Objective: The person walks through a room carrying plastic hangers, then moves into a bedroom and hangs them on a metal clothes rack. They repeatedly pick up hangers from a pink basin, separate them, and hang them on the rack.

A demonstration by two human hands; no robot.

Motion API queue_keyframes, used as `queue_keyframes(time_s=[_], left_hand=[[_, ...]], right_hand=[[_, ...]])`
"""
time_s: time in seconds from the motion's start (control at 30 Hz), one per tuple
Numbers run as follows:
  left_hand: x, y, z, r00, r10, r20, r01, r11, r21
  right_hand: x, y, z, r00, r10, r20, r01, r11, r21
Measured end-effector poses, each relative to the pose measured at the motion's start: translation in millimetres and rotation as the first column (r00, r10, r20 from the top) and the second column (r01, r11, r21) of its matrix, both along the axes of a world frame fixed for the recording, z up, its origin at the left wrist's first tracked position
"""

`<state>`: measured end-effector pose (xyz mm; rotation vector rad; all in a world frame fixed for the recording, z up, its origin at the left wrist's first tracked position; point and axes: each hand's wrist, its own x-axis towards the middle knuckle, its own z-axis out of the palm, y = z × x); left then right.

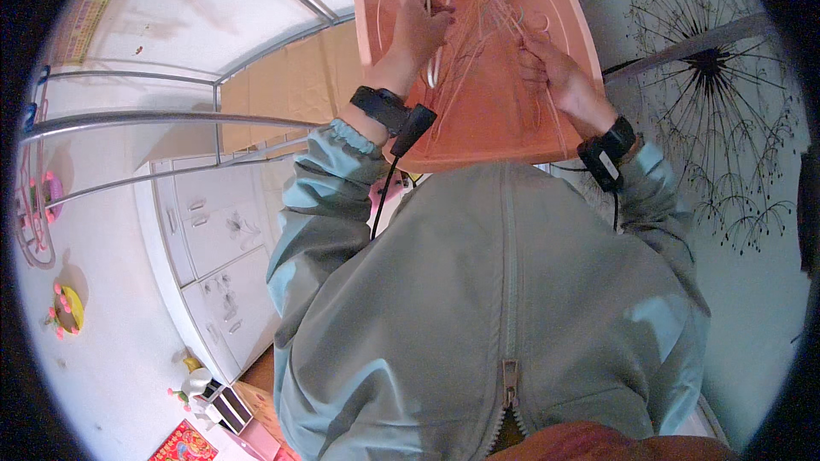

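Both hands are inside an orange plastic tub (474, 141) held up before my chest. My left hand (416, 29) is closed around a thin whitish rod or stiff cord (432, 73), which bends back near its lower end. A tangle of fine pale strings (471, 41) spreads through the tub from its far part down towards the near wall. On the right side, my right hand (554, 70) pinches several of these strings between its thumb and fingers. Some loose strands hang below that hand. A small ring-like loop shows just above it, too blurred to name.
Metal rails (173, 118) of a frame run at the left, beside a tan cardboard panel (288, 89). A white cabinet (224, 250) stands further off. At the right is a wall with a dark plant pattern (711, 67). Black wrist devices (605, 157) have cables along my sleeves.
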<state>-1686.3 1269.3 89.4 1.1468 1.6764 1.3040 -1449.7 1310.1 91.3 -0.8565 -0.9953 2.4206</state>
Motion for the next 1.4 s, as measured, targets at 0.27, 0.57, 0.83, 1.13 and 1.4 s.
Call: queue_keyframes(time_s=[0.27, 0.57, 0.83, 1.13, 1.4], left_hand=[[14.3, 17.4, 1.0, 0.942, -0.075, -0.327, 0.132, 0.979, 0.153], [16.7, 4.5, 44.6, 0.999, 0.011, 0.042, -0.022, 0.963, 0.268], [5.4, 10.2, 52.3, 0.987, 0.05, 0.156, -0.1, 0.937, 0.334], [7.7, -11.9, 71.6, 0.944, 0.161, 0.289, -0.237, 0.938, 0.251], [4.2, -31.0, 72.1, 0.941, 0.21, 0.267, -0.268, 0.942, 0.202]], right_hand=[[-41.3, -7.2, 35.7, 0.994, 0.042, -0.098, -0.029, 0.991, 0.133], [-68.7, -1.8, 19.6, 0.986, -0.12, 0.119, 0.057, 0.9, 0.433], [-75.7, 7.2, 14.5, 0.987, -0.023, 0.158, -0.057, 0.874, 0.483], [-87.1, 11.8, 40.9, 0.97, 0.021, 0.243, -0.153, 0.83, 0.537], [-110.8, 38.3, 19.9, 0.995, -0.041, 0.096, -0.036, 0.723, 0.69]])
